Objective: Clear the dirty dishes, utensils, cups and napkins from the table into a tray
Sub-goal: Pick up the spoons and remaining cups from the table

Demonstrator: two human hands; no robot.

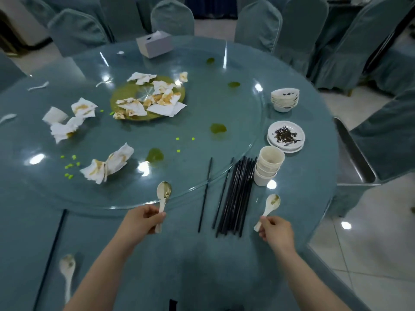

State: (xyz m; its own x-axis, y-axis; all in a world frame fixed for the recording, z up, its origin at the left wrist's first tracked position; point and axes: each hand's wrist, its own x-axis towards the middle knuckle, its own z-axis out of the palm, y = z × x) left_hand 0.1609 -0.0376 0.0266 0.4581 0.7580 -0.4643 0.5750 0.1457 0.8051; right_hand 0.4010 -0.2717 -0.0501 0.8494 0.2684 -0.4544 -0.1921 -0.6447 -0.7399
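Note:
My left hand (143, 219) grips the handle of a white soup spoon (163, 194) with a stained bowl, held over the near rim of the glass turntable (202, 104). My right hand (275, 231) pinches the handle of a second white spoon (272, 202) just right of a bundle of black chopsticks (235, 196). A stack of white cups (268, 167) lies on its side beside the chopsticks. Stacked plates (286, 135) with dark scraps and stacked bowls (284, 99) sit further right. Stained napkins (148, 97) litter the turntable. A third spoon (67, 272) lies near left.
A metal tray (352, 153) stands off the table's right edge. A grey tissue box (155, 43) sits at the far side. Green spills (217, 128) and small green bits dot the glass. More crumpled napkins (107, 163) lie left. Covered chairs (173, 17) ring the table.

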